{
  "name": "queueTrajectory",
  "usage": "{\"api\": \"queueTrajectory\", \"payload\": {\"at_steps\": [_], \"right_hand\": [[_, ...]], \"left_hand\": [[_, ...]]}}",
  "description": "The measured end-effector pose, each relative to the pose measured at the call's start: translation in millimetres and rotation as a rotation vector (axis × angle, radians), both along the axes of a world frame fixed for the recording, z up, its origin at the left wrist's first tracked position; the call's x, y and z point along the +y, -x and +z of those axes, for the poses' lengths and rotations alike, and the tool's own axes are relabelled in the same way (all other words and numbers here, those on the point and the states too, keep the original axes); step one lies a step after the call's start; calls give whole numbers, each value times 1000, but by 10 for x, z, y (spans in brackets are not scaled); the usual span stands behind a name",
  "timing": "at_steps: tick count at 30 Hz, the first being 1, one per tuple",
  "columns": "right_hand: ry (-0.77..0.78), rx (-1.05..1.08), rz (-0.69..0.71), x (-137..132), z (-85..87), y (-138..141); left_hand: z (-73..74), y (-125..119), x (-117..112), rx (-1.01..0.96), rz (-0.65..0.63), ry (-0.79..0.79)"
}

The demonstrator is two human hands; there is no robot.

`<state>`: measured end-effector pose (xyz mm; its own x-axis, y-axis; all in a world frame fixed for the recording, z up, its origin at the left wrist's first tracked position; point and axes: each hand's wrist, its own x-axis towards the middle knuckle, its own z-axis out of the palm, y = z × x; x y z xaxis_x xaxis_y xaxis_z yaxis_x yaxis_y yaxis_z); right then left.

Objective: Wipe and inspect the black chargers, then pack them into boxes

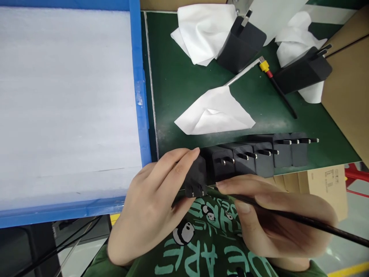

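Observation:
My left hand (150, 207) grips a black plug adapter (196, 177) at the near edge of the green mat (178, 84), its prongs pointing toward me. My right hand (276, 223) pinches a thin black stick-like tool (302, 220), whose tip reaches the adapter's prongs. Just behind lies a row of several black adapters (259, 156) side by side, prongs facing right.
A blue-edged tray with white foam (66, 100) fills the left. White wipes (215, 113) lie on the mat, and two larger black adapters (240, 44) stand at the back beside a yellow-collared tool (265, 68). Cardboard (348, 80) borders the right.

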<state>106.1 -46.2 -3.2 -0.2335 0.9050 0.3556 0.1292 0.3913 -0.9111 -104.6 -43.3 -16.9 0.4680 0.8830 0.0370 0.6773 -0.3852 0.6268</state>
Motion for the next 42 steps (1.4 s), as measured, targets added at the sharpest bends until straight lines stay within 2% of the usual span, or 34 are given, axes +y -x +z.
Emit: {"api": "queueTrajectory", "payload": {"at_steps": [4,13,18,36,39,42], "right_hand": [[29,-25,-38,-9,13,13],[16,-49,-28,-25,14,29],[-5,30,-47,-7,-3,15],[21,-18,-11,-14,9,-7],[-19,-2,-53,-51,-35,26],[11,18,-178,-137,-54,28]], "left_hand": [[5,0,2,-12,2,-5],[11,3,2,1,3,-16],[5,-11,8,-5,4,-24],[-5,2,8,4,-1,-18],[3,4,7,6,3,-16],[12,10,7,7,4,-16]]}}
